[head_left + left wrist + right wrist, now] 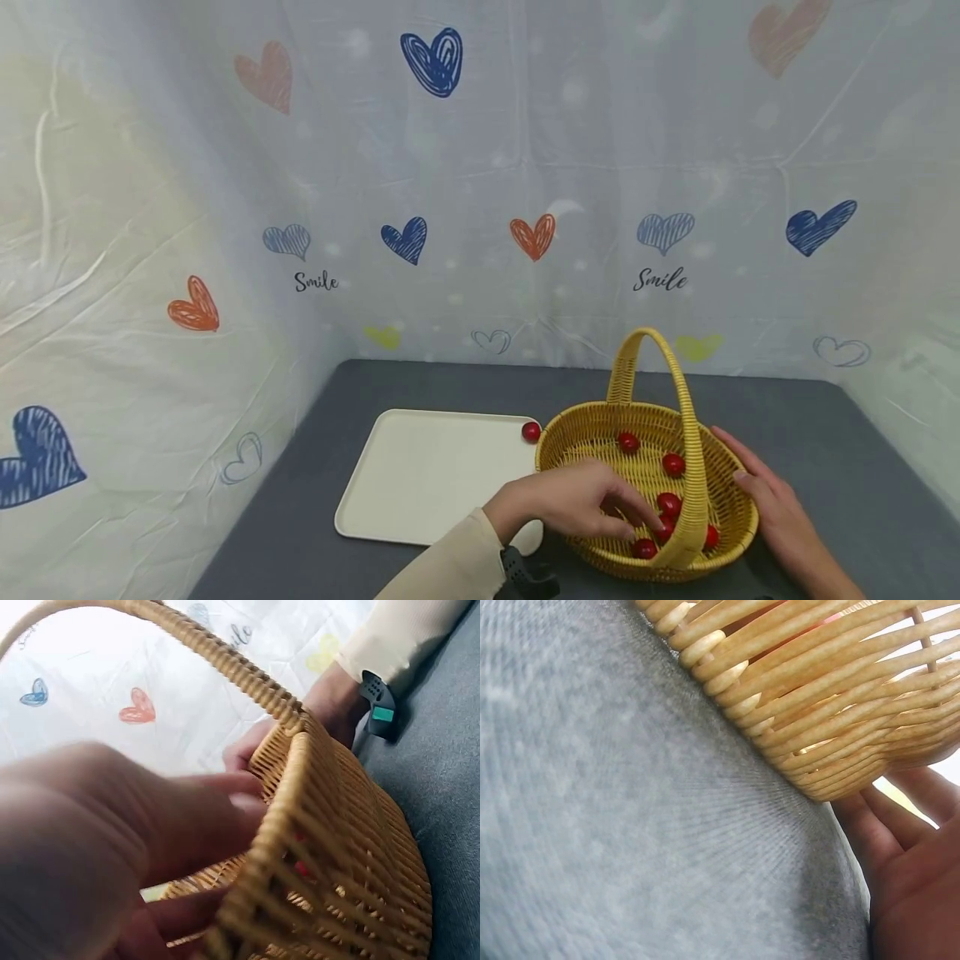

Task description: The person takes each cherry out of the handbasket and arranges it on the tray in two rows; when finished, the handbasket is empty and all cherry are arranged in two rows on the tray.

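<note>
In the head view I have the yellow wicker basket [581, 432] on the right of the table [802, 417], its left side covering the right edge of a white tray [427, 475]; I cannot tell whether it rests on that edge. Red balls [628, 442] lie inside, most toward the near right, and a lone red ball [531, 431] sits at the tray's far right corner. My left hand [581, 497] reaches in over the left rim, its grip unclosed, thumb and forefinger apart beside the near balls; contact I cannot confirm. My right hand [783, 508] lies against the basket's right side, its grip not clenched. The balls look glossy and hard, so I expect them light, slippery and quick to roll: best pinched across the middle, one at a time. In the left wrist view the left fingers pass inside the rim, blurred, with a hint of red through the weave. In the right wrist view the right fingers lie extended along the outer wall. I judge the basket light and springy, easily shoved, so I would steady it by the rim or lift by the handle [692, 467].
</note>
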Available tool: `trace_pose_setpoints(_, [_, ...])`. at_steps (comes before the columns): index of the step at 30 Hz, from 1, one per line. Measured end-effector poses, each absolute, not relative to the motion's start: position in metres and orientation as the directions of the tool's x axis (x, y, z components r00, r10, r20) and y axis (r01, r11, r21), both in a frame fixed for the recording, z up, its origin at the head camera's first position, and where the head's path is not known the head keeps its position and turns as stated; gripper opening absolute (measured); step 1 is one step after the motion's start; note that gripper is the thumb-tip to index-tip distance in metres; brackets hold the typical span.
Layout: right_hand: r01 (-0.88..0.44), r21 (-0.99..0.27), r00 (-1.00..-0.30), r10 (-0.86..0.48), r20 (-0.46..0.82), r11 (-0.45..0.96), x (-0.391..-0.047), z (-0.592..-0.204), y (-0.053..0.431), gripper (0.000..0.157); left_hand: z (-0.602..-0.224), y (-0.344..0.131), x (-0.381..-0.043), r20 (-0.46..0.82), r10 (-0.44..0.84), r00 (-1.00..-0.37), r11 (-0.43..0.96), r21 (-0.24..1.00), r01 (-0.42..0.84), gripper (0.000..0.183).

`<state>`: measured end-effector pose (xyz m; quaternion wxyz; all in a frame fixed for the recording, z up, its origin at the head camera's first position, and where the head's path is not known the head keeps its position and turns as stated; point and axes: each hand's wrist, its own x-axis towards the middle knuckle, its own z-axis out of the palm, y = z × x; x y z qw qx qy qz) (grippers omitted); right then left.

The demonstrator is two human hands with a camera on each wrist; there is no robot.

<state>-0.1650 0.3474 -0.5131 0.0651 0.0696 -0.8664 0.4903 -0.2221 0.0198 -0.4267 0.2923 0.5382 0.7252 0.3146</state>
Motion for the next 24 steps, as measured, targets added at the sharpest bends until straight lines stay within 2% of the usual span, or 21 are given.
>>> trace_pose_setpoints(5, [-0.167,-0.835,-0.985,-0.051,0.165,0.525,-0.165,-0.513,0.348,0.054,-0.432,0.037,-0.221,-0.182,0.950,-0.254,0.311,0.633,0.709,0.032])
trace_pose_setpoints(14, [-0.191,-0.830,-0.980,-0.060,0.188,0.524,-0.166,-0.514,0.347,0.054,-0.440,0.049,-0.221,-0.238,0.926,-0.293,0.377,0.572,0.728,0.026])
trace_pose_setpoints(19, [-0.201,-0.831,-0.978,-0.063,0.198,0.519,-0.165,-0.514,0.346,0.054,-0.439,0.045,-0.220,-0.219,0.902,-0.371,0.426,0.588,0.688,0.023])
trace_pose_setpoints(24, [-0.213,-0.827,-0.975,-0.063,0.211,0.521,-0.164,-0.513,0.346,0.054,-0.437,0.040,-0.219,-0.144,0.873,-0.465,0.452,0.597,0.663,0.024])
